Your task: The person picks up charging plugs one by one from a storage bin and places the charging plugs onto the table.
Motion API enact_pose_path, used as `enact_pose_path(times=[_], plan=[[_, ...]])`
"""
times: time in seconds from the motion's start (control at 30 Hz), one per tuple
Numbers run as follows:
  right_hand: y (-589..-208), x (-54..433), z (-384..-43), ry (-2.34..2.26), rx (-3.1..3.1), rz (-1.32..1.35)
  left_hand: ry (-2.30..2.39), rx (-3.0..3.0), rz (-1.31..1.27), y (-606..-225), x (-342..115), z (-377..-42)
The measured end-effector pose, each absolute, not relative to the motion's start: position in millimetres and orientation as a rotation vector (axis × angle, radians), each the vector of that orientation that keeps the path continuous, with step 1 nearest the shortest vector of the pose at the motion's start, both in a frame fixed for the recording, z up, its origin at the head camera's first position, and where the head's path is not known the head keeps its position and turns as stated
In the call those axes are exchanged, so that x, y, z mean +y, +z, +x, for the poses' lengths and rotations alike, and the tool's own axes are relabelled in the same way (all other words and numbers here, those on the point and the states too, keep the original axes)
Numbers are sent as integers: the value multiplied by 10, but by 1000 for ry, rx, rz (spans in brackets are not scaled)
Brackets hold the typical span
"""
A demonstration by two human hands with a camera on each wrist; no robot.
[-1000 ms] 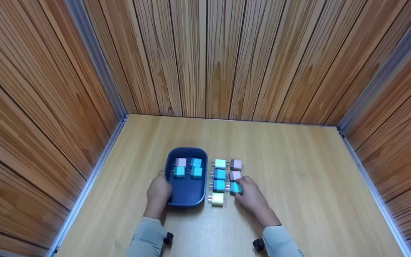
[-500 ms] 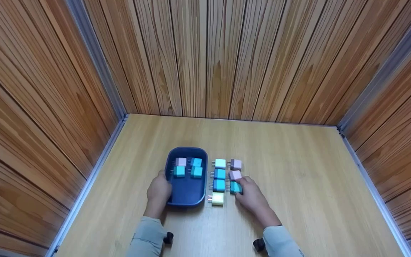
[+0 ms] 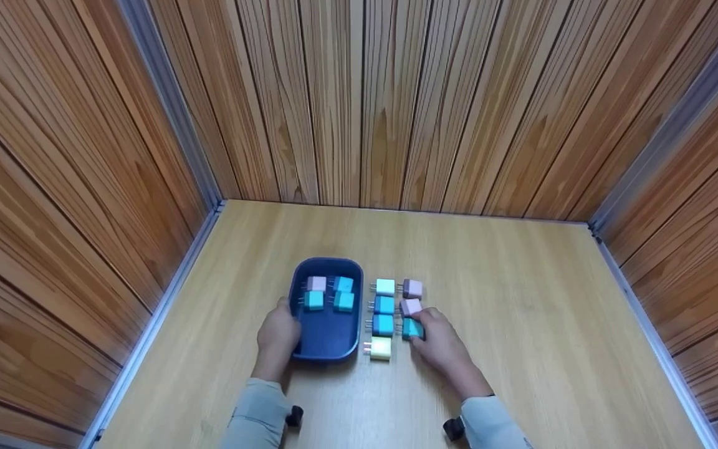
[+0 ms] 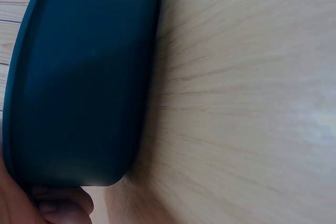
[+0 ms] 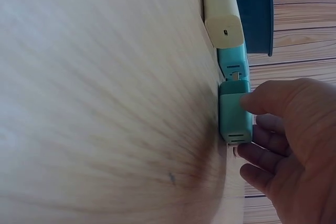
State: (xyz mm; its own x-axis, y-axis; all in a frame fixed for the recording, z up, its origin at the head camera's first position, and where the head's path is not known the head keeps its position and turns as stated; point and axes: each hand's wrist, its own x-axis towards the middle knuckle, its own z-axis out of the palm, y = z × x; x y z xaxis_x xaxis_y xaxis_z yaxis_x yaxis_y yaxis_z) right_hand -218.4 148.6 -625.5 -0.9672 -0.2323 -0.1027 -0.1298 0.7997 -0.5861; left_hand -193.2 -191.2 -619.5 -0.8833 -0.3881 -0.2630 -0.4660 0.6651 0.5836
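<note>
My left hand (image 3: 278,333) grips the left wall of a dark blue rectangular tray (image 3: 326,343). In the left wrist view, fingers curl under the tray's rim (image 4: 13,93) at the near end. Four small cube wall chargers are avoided as a count: several, pink (image 3: 316,284), blue (image 3: 343,285) and teal (image 3: 343,302), lie in the tray's far half. To the right of the tray, my right hand (image 3: 440,343) pinches a teal charger (image 3: 411,328) at the near end of a column. Its thumb lies on the charger's side in the right wrist view, where the charger (image 5: 235,119) is close over the table.
Between tray and right hand, a column holds a mint charger (image 3: 385,287), two blue chargers (image 3: 382,324) and a yellow charger (image 3: 381,348). Pink (image 3: 410,306) and purple (image 3: 413,288) chargers lie beyond the right hand. Wood-panelled walls (image 3: 390,125) enclose the table (image 3: 521,312).
</note>
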Motion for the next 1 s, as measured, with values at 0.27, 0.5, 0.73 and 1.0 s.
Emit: enact_pose_path(times=[0.27,0.5,0.73,1.0], plan=[[-6210,1477,-2147,-913,2866,-338,981,2791,-700,-6195,-1898,-1903],[-6158,1423,-2138,-966,2931,-380,992,2808,-685,-6163,-1903,-1902],[-6085,1294,-2145,-1019,2936,-469,984,2821,-690,-6174,-1915,-1916],[-5993,1104,-2152,-1003,2916,-570,1007,2787,-674,-6170,-1912,-1925]])
